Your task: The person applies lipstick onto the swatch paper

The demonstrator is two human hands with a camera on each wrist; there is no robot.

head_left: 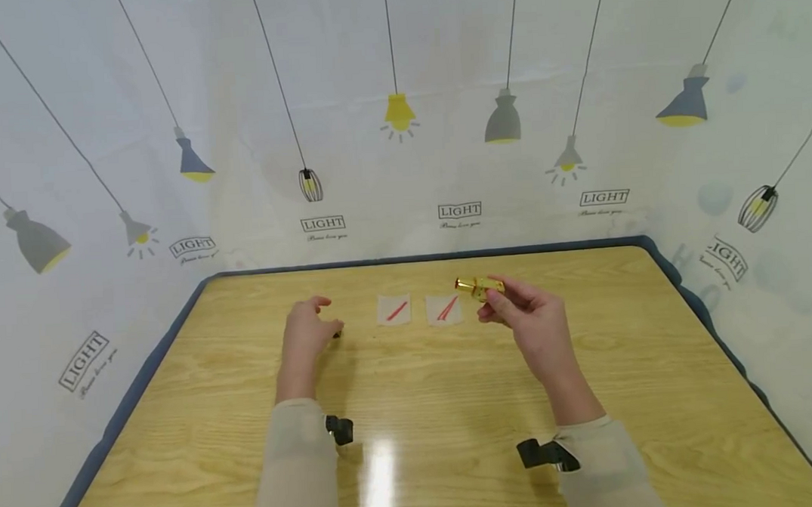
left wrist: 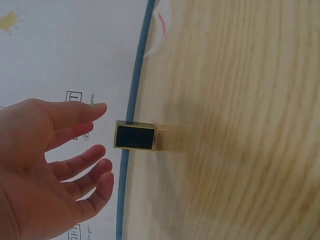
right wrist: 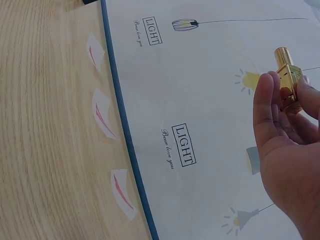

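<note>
**Gold lipstick tube in the right hand, its cap on the tabletop by the left**

The gold lipstick tube (head_left: 478, 286) is held above the tabletop (head_left: 453, 403), in the air, by the right hand (head_left: 528, 320). The fingers (right wrist: 265, 100) and thumb of this hand are curled around the lower part of the tube, and its round gold end points away from the palm. The left hand (head_left: 307, 330) is low over the tabletop with its fingers (left wrist: 75, 112) spread and relaxed, and it holds nothing. Just in front of these fingers the small dark cap with gold edges (left wrist: 135, 136) stands on the wood, a little apart from them. Between the two hands, farther from the person, two pale paper pieces with red strokes (head_left: 418, 310) lie side by side. A blue border (head_left: 447, 255) runs around the tabletop, and behind it hangs a white sheet printed with lamps (head_left: 400, 117)
</note>
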